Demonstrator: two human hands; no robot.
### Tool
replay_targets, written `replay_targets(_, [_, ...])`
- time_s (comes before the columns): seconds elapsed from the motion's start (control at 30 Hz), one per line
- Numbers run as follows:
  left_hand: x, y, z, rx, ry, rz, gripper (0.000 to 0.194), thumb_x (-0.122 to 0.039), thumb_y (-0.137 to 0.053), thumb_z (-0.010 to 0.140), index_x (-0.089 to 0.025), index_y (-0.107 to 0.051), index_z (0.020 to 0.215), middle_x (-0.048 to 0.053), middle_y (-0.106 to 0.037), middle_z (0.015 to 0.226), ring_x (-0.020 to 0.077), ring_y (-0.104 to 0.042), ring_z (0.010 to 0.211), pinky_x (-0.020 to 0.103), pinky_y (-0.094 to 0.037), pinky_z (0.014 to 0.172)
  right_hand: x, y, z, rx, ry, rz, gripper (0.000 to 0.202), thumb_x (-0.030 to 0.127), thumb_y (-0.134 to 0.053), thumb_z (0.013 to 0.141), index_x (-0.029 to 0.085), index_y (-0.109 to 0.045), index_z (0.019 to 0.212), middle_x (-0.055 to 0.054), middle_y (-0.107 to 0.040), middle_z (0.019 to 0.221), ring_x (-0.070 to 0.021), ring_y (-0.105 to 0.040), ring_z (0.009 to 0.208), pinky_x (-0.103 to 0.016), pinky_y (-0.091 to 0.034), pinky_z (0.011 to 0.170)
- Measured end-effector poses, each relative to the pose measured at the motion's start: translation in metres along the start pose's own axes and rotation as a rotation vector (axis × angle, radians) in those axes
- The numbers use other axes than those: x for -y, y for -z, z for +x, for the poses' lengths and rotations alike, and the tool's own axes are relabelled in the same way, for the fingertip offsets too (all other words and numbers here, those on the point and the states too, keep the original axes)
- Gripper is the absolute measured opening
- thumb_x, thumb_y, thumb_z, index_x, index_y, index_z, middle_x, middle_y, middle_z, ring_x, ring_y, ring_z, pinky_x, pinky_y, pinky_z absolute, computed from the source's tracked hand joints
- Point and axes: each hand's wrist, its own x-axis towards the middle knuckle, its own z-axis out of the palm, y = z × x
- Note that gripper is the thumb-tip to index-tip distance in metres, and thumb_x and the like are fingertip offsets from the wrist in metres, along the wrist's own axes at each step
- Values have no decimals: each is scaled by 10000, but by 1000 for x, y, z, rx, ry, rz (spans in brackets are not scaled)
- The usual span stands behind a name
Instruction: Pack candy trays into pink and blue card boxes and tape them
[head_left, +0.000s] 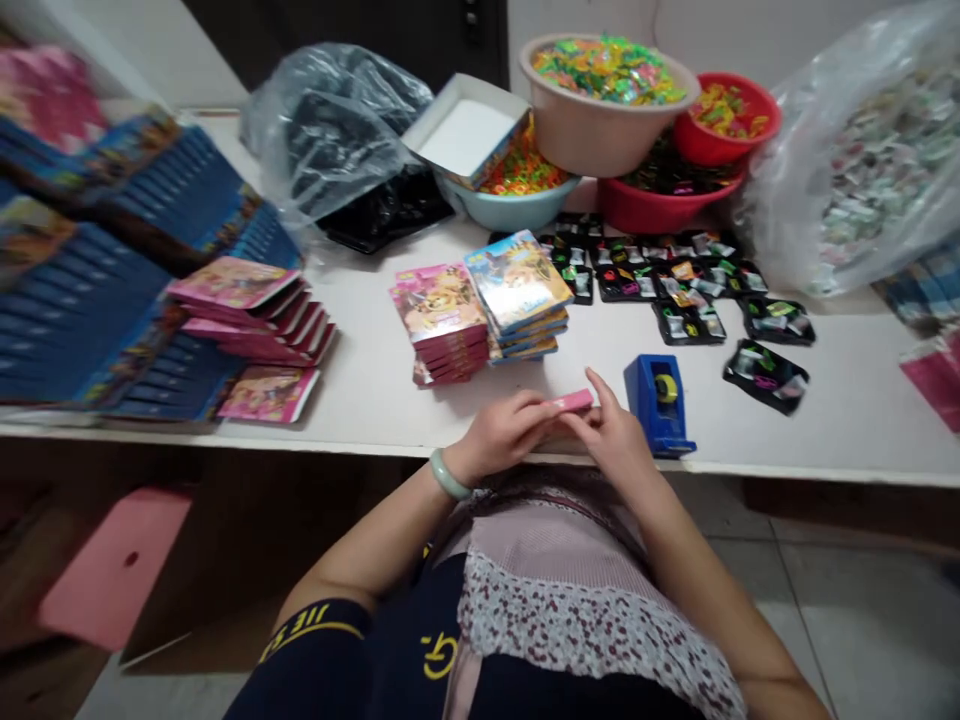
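Observation:
My left hand (504,436) and my right hand (611,425) meet at the table's front edge, closed around a thin pink box (574,401) seen edge-on. Fingers of both hands cover its ends and lower side. Just right of my right hand stands a blue tape dispenser (660,405) with a yellow roll. Beyond my hands are a stack of pink picture boxes (442,310) and, touching it, a stack of blue picture boxes (519,285).
Black trays (765,375) with small wrapped pieces lie at the right. Behind them stand a beige basin (600,130), a red bowl (727,118) and a light-blue basin (517,205). More pink boxes (251,305) and rows of blue boxes (75,310) fill the left. A pink stool (116,570) is below.

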Motion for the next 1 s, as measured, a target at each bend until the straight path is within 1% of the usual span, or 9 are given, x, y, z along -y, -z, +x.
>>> replay_targets(0.13, [2, 62, 5, -342, 139, -65, 251, -164, -509, 929, -228, -596, 1155, 59, -630, 1016, 150, -615, 931, 272, -529, 812, -12, 17, -16, 120, 51, 117, 666, 415, -638, 846, 179, -429, 1432, 33, -628, 639, -146, -557, 524, -272, -467, 533])
replay_targets(0.23, [32, 123, 18, -682, 391, 65, 155, -211, -513, 932, -221, -622, 1042, 18, -623, 968, 148, -595, 926, 282, -504, 868, -23, 20, -24, 142, 23, 263, 473, 437, -608, 880, 187, -566, 1279, 16, -618, 658, -131, -530, 499, -267, -469, 501])
replay_targets(0.33, [81, 157, 35, -634, 590, 12, 114, -216, -536, 899, -175, -614, 972, 7, -607, 886, 140, -582, 842, 259, -499, 796, -24, 9, -26, 152, 9, 309, 380, 443, -627, 866, 195, -641, 1154, -5, -632, 682, -137, -556, 533, -270, -494, 522])
replay_targets(0.43, [118, 154, 49, -486, 711, -59, 103, -198, -530, 874, -150, -607, 924, 12, -606, 845, 146, -574, 825, 262, -492, 776, -17, -4, -24, 162, 17, 327, 357, 449, -646, 844, 202, -670, 1100, -19, -651, 701, -148, -592, 579, -276, -523, 560])
replay_targets(0.53, [132, 147, 43, -464, 700, 28, 148, -250, -541, 883, -157, -614, 972, 48, -632, 987, 170, -575, 963, 298, -472, 880, -17, -6, -24, 155, 1, 308, 365, 464, -651, 829, 207, -684, 1085, -25, -660, 695, -163, -616, 610, -281, -537, 581])
replay_targets(0.63, [137, 160, -2, -628, 673, 118, 212, -315, -517, 913, -176, -582, 1059, 64, -622, 1092, 165, -573, 1028, 295, -453, 927, -29, 5, -28, 131, -68, 259, 400, 497, -666, 800, 214, -693, 1082, -36, -675, 705, -180, -637, 636, -287, -551, 598])
replay_targets(0.73, [134, 182, -79, -762, 827, 310, 188, -322, -511, 915, -170, -542, 1021, 59, -613, 1014, 151, -579, 934, 282, -464, 875, -44, 16, -31, 95, -166, 225, 442, 534, -682, 766, 224, -692, 1080, -41, -691, 736, -180, -645, 639, -273, -558, 599])
replay_targets(0.87, [116, 183, -175, -428, 1103, 566, 280, -256, -753, 715, -146, -549, 872, 64, -595, 907, 191, -542, 877, 336, -458, 856, -48, 9, -27, 116, -252, 218, 511, 579, -722, 682, 213, -699, 1037, -33, -683, 693, -179, -634, 589, -256, -556, 554])
replay_targets(1.0, [104, 162, -213, -364, 1141, 633, 128, -123, -674, 739, -151, -560, 789, 82, -610, 883, 219, -542, 903, 371, -448, 880, -37, -16, -24, 253, -240, 235, 539, 592, -733, 658, 206, -707, 1034, -33, -690, 687, -179, -650, 608, -238, -561, 566])
